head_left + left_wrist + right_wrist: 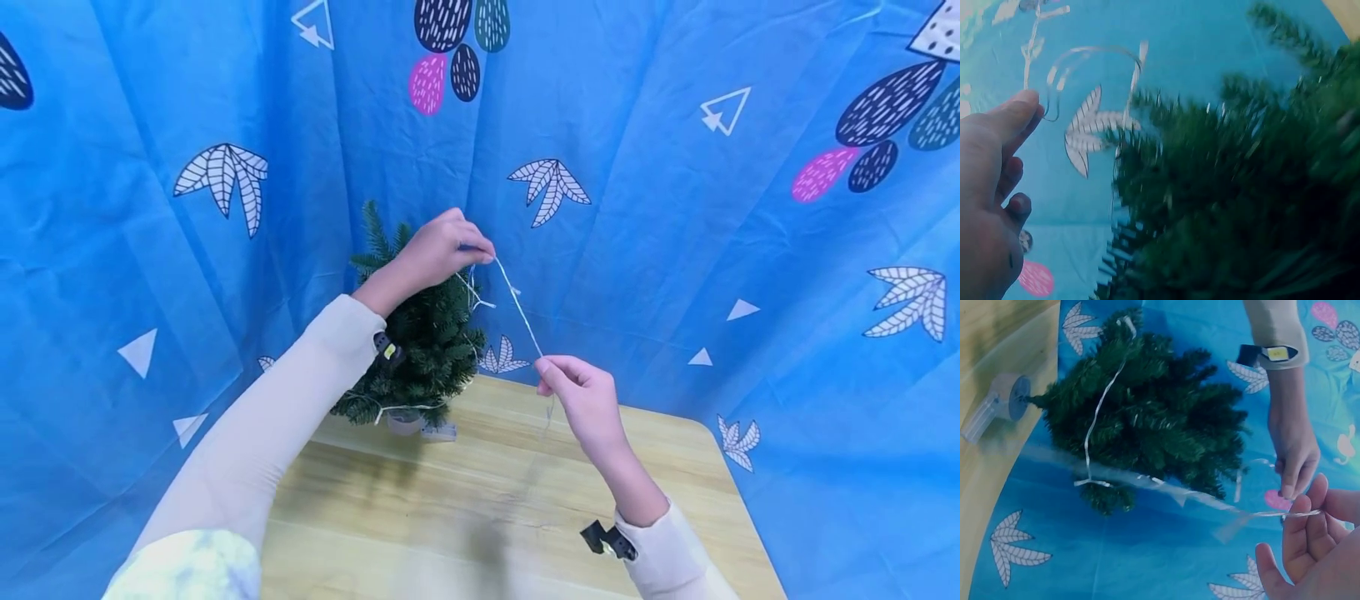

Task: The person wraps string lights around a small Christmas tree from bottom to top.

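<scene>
A small artificial Christmas tree (427, 333) stands on the table, with a white wired light string (519, 308) wound partly around it. My left hand (441, 250) is at the tree's upper right and pinches the string between thumb and fingertips. In the left wrist view that hand (988, 162) is beside the green branches (1229, 187), and a loop of wire hangs between them. My right hand (583, 404), lower and to the right, pinches the string further along. A taut stretch runs between both hands; a loose end dangles, blurred, below the right one.
The wooden table (480, 475) has a rounded far right corner. Blue patterned cloth (645, 250) hangs behind and on both sides. Under the tree are its pale base (405, 424) and a small whitish box-like piece (439, 432). Each wrist wears a black strap.
</scene>
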Demonstrator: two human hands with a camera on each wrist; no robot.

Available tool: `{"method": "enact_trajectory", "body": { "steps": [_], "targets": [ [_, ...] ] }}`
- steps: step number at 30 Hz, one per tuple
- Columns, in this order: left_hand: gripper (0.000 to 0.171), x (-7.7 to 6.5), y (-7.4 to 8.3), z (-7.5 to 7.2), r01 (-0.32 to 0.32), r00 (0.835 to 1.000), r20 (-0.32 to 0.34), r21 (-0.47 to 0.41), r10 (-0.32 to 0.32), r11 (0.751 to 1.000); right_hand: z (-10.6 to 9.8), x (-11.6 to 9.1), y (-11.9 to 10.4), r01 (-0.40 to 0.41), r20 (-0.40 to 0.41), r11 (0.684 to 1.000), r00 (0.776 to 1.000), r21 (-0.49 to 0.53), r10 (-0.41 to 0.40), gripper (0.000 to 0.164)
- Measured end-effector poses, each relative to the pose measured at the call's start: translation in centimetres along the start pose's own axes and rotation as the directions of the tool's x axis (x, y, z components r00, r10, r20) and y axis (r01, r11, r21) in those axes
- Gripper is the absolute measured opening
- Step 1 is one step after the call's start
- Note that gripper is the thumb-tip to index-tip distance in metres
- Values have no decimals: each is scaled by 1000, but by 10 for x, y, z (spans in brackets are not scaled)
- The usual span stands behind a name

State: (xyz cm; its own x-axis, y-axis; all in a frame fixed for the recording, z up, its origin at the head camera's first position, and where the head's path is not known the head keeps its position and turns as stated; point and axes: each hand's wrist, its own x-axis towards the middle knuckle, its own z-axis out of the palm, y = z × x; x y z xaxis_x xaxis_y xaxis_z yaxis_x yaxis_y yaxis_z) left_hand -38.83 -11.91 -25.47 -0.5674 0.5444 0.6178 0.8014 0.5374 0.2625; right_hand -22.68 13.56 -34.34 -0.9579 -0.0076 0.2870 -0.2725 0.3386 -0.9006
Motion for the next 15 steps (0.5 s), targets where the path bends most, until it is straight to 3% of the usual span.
{"method": "enact_trajectory", "body": {
  "steps": [3,6,12,15],
  "targets": [
    [17,11,-12,-7,115,993,-11,17,-115,993,1,11,3,0,-6,999,1000,-42,0,31],
    [19,24,-25,-12,237,971,-49,17,-236,971,0,24,5,0,-12,998,1000,-68,-1,33],
    [23,44,-45,-24,431,896,-134,26,-424,902,3,43,-1,23,-8,998,1000,-54,-23,37],
    [26,51,-51,-31,505,858,-134,45,-496,862,6,52,-8,21,-12,998,1000,-53,-21,35]
  ]
}}
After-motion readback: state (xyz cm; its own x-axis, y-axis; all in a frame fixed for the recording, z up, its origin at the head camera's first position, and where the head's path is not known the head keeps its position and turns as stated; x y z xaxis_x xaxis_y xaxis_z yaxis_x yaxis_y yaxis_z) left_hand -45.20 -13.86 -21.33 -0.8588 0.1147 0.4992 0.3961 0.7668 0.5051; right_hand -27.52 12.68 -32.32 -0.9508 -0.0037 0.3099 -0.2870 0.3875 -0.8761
